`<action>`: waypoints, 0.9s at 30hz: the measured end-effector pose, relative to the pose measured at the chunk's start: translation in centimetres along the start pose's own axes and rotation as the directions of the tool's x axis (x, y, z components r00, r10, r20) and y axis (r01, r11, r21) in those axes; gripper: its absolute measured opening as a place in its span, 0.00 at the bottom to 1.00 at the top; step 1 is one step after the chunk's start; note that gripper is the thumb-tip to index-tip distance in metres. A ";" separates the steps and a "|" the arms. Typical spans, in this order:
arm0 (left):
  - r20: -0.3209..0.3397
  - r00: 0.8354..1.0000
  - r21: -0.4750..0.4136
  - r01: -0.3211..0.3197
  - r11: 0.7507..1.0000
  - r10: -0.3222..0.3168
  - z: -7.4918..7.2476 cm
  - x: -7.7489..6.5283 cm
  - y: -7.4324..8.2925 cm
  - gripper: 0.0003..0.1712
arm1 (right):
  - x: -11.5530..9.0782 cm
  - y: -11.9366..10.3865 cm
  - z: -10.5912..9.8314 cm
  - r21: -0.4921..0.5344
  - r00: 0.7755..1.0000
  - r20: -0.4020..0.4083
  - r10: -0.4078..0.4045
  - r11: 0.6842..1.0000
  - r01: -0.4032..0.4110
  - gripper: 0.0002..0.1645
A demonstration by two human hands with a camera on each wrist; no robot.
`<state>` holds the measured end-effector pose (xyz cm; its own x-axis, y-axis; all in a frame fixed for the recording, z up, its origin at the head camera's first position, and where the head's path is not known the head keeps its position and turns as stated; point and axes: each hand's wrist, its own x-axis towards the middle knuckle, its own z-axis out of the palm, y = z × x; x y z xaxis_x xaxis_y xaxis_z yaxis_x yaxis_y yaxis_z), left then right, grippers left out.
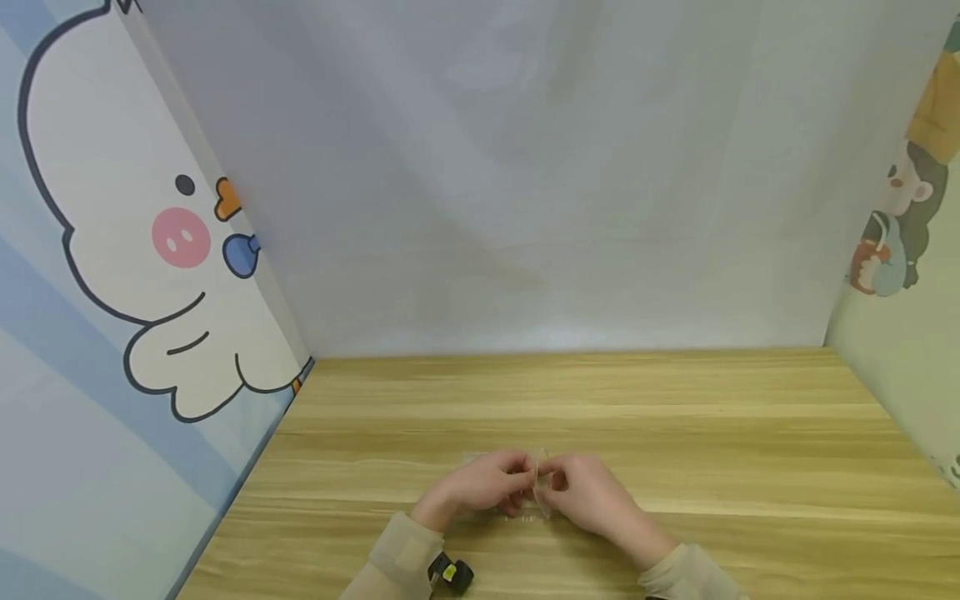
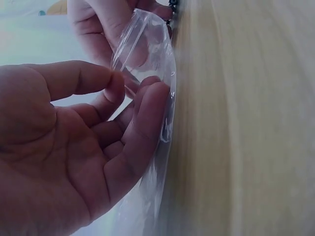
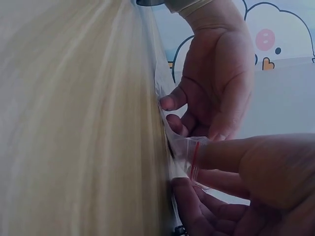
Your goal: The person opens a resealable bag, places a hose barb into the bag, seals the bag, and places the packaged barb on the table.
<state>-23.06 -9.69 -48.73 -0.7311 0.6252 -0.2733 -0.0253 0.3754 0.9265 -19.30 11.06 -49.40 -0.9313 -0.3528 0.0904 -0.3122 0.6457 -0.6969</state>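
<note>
A clear zip-lock bag [image 1: 544, 505] lies low over the wooden table between both hands, its mouth end raised. My left hand [image 1: 487, 482] pinches the bag's edge between thumb and index finger. In the left wrist view its other fingers curl along the clear plastic [image 2: 156, 46]. From the opposite side my right hand [image 1: 588, 493] grips the mouth end, beside the red seal line [image 3: 194, 160] seen in the right wrist view. A small dark thing [image 3: 180, 230] shows under the right hand's fingers, mostly hidden.
The wooden table [image 1: 675, 417] reaches back to a pale curtain-like wall [image 1: 562, 208]. Cartoon-printed panels stand at the left [image 1: 112, 208] and right [image 1: 900, 333]. A small black camera [image 1: 453, 573] is strapped at the left wrist.
</note>
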 end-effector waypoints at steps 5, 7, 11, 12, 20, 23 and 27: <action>-0.018 1.000 0.019 -0.016 1.000 0.017 -0.1 -0.1 0.1 0.05 | 0.0 0.2 -0.1 0.011 1.000 0.023 -0.016 1.000 0.015 0.18; -0.041 0.999 0.068 -0.031 0.997 0.034 -0.2 -0.2 0.1 0.03 | 0.0 0.2 -0.1 0.016 1.000 0.026 -0.009 1.000 0.009 0.17; -0.069 0.996 0.187 -0.043 0.981 0.057 -0.4 -0.2 0.0 0.06 | -0.1 0.1 -0.1 0.016 1.000 0.026 -0.008 1.000 0.008 0.18; -0.072 0.996 0.210 -0.043 0.977 0.059 -0.5 -0.2 0.0 0.07 | -0.1 0.1 -0.1 0.016 1.000 0.023 -0.012 1.000 0.011 0.19; -0.051 0.995 0.307 -0.067 0.949 0.087 -0.3 -0.1 0.0 0.19 | 0.0 0.2 -0.2 0.034 0.999 0.033 0.015 0.999 -0.016 0.24; -0.054 0.995 0.317 -0.060 0.947 0.081 -0.4 0.0 -0.1 0.19 | 0.0 0.2 -0.2 0.038 0.999 0.034 0.013 0.999 -0.014 0.26; -0.054 0.996 0.324 -0.055 0.945 0.077 -0.5 0.1 -0.2 0.20 | 0.1 0.2 -0.1 0.033 0.999 0.036 0.016 0.999 -0.017 0.27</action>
<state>-23.49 -10.03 -48.86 -0.7667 0.6142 -0.1869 0.2373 0.5416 0.8065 -19.49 11.20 -49.44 -0.9288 -0.3666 0.0540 -0.2902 0.6290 -0.7212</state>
